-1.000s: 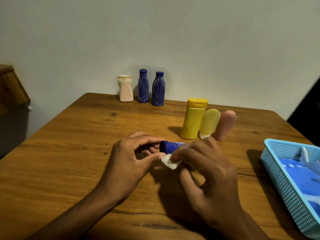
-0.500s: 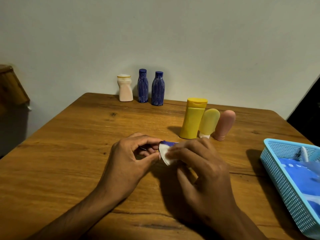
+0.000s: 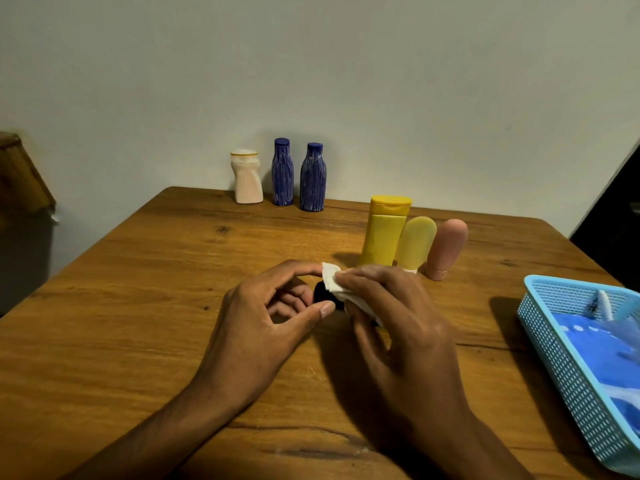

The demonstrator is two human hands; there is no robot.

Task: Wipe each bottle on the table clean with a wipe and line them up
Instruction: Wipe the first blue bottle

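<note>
A small dark blue bottle point(image 3: 323, 292) lies sideways between my hands above the table's middle, mostly hidden. My left hand point(image 3: 263, 313) pinches its cap end with thumb and forefinger. My right hand point(image 3: 391, 320) presses a white wipe point(image 3: 337, 284) over the bottle's body. At the back edge stand a cream bottle point(image 3: 246, 178) and two blue striped bottles point(image 3: 282, 173) point(image 3: 312, 178) in a row. Nearer, right of centre, stand a yellow bottle point(image 3: 383, 233), a pale yellow tube point(image 3: 415, 244) and a pink tube point(image 3: 446, 247) side by side.
A light blue plastic basket point(image 3: 554, 344) holding a blue wipe packet sits at the right edge of the wooden table point(image 3: 138, 306). A wall runs close behind the table. A wooden piece of furniture point(image 3: 20, 174) stands off to the left.
The wipe has slid up from under the bottle's cap to over its top, now covering most of the bottle. Both hands stayed in place.
</note>
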